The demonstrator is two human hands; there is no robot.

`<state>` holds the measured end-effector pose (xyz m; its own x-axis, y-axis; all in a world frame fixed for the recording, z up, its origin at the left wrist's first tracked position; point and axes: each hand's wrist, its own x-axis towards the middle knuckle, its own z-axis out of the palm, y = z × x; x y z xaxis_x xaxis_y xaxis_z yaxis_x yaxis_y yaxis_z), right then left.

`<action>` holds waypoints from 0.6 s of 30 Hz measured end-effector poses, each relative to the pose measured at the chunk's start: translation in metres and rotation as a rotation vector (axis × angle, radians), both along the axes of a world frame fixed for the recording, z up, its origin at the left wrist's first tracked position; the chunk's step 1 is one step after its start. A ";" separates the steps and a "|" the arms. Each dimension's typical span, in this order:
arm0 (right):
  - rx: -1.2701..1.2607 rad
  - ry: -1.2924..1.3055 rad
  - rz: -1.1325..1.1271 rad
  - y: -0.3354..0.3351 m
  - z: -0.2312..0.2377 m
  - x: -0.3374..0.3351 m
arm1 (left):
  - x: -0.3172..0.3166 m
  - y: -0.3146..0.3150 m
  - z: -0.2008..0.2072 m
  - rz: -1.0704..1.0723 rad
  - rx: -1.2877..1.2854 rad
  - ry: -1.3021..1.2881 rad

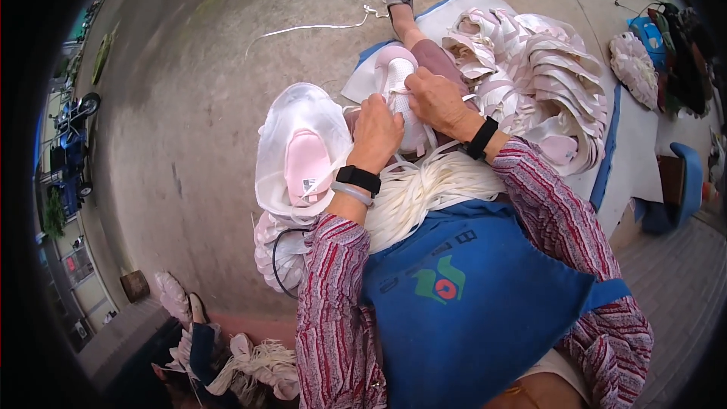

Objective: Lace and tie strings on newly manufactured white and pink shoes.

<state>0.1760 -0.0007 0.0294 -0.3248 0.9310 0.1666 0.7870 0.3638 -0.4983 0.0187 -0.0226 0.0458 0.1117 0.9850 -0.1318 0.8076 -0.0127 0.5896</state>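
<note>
A white and pink shoe upper (397,76) lies over my lap, its rounded pink end pointing away from me. My left hand (379,132) is closed on its left side, the fingertips pinched near the lacing. From the right, my right hand (441,104) pinches the opposite side, thumb and forefinger close to the left hand's fingers. White lace strands show around both hands; exactly which strand each one grips is hidden. Below the hands, a thick bundle of cream shoelaces (424,191) is spread across my lap, over a blue apron (469,273).
Stacked pink and white shoe uppers (556,68) cover a pale sheet at right. To the left stands a white bag (276,136) with a pink insole (308,159). A loose lace (303,29) lies on the concrete floor. A blue chair (685,185) stands far right.
</note>
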 end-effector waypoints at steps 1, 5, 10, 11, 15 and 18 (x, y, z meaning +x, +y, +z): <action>0.006 -0.032 -0.007 0.000 0.000 -0.002 | 0.001 0.000 -0.003 0.010 -0.014 0.014; -0.003 -0.064 -0.028 0.002 -0.004 -0.007 | 0.001 0.003 -0.012 0.029 -0.092 -0.032; -0.070 0.055 -0.096 0.012 -0.007 0.020 | 0.003 0.001 -0.009 0.016 -0.079 0.000; -0.151 0.104 -0.109 0.014 -0.005 0.027 | 0.003 0.003 -0.008 -0.006 -0.098 -0.002; -0.132 0.237 -0.122 0.007 -0.010 0.027 | 0.002 0.002 -0.015 0.029 -0.020 0.011; -0.201 0.240 -0.097 0.002 0.000 0.037 | -0.005 0.003 -0.015 0.045 -0.044 -0.051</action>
<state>0.2131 0.0012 0.0292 -0.2066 0.9777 0.0376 0.6649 0.1685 -0.7277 0.0140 -0.0191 0.0309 0.0747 0.9825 -0.1707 0.7755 0.0504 0.6294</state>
